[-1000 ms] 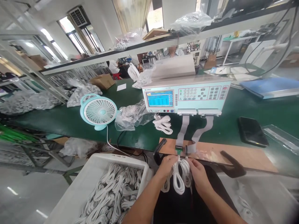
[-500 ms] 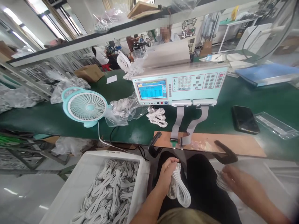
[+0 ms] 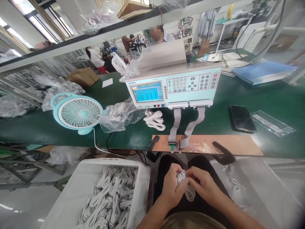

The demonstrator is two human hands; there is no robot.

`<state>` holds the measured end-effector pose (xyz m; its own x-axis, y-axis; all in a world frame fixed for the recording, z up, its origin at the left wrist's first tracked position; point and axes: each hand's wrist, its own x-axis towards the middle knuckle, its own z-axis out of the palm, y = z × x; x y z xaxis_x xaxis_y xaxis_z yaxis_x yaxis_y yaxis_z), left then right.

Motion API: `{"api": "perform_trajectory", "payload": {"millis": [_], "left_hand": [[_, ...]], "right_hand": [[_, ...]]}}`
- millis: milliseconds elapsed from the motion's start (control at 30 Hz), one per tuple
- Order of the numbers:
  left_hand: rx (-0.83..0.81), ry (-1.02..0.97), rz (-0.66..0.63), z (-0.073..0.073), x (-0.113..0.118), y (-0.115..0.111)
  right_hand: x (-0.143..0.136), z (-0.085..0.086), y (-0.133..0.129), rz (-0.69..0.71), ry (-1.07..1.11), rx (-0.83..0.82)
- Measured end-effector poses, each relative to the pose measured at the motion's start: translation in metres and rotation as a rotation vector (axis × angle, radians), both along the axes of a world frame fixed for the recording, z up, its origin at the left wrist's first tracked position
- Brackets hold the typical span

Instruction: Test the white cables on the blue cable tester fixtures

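Above my lap, my left hand [image 3: 173, 186] is wrapped round a coiled bundle of white cable [image 3: 190, 193]. Its loops hang down below the fingers. My right hand [image 3: 203, 183] has its thumb and fingertips pinched against the same bundle from the right; the exact cable part between them is hidden. Just beyond the hands, two grey ribbon cables [image 3: 176, 125] end in small connectors [image 3: 172, 148] at the board's front edge. They run from a tester with a lit screen [image 3: 147, 93].
A white bin [image 3: 83, 178] full of cable bundles [image 3: 111, 194] stands at the left, a pale container [image 3: 252, 184] with several bundles at the right. Clamps [image 3: 152, 148] hold a wooden board [image 3: 243, 144]. On the table are a fan [image 3: 81, 113], another bundle [image 3: 154, 120] and a phone [image 3: 242, 118].
My right hand has come from above the right container, where it was at a blurred white bundle, to the bundle in my left hand. Its fingers now touch that bundle. The view has shifted slightly.
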<state>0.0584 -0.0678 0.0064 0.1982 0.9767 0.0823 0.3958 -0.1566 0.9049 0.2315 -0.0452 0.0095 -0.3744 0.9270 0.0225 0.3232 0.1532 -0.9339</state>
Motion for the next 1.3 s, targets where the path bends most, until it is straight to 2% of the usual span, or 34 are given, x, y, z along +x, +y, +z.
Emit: {"api": "perform_trajectory", "payload": {"millis": [100,167,300,367,433,667,767,967,1133,1233,1300], "left_hand": [[0.041,0.021,-0.020,-0.001,-0.004,0.000],[-0.014,-0.099,0.065,-0.002,-0.003,0.004],[-0.300,-0.378,0.311,-0.005,-0.001,0.021],[-0.454,-0.485,0.351,-0.007,-0.001,0.030],[-0.538,-0.561,0.353,-0.008,-0.001,0.038],[-0.507,-0.511,0.383,-0.020,0.001,0.050],[-0.503,-0.496,0.368,-0.023,0.000,0.051],[-0.462,-0.413,0.288,-0.024,-0.008,0.053],[-0.417,-0.294,0.174,-0.013,-0.019,0.055],[-0.437,-0.266,0.098,-0.005,-0.025,0.057],[-0.408,-0.289,0.110,-0.004,-0.025,0.059]], "right_hand": [[-0.004,0.000,0.004,-0.004,0.034,-0.064],[-0.010,-0.002,0.007,-0.031,0.073,-0.104],[-0.022,-0.009,0.016,-0.085,0.129,-0.104],[-0.025,-0.013,0.023,-0.120,0.149,-0.089],[-0.029,-0.017,0.029,-0.152,0.180,-0.097],[-0.037,-0.029,0.038,-0.330,0.414,-0.323],[-0.038,-0.030,0.039,-0.340,0.446,-0.349],[-0.037,-0.019,0.039,-0.379,0.476,-0.439],[-0.041,-0.017,0.039,-0.374,0.580,-0.544],[-0.045,-0.018,0.042,-0.431,0.675,-0.665],[-0.048,-0.017,0.043,-0.481,0.716,-0.700]]}}
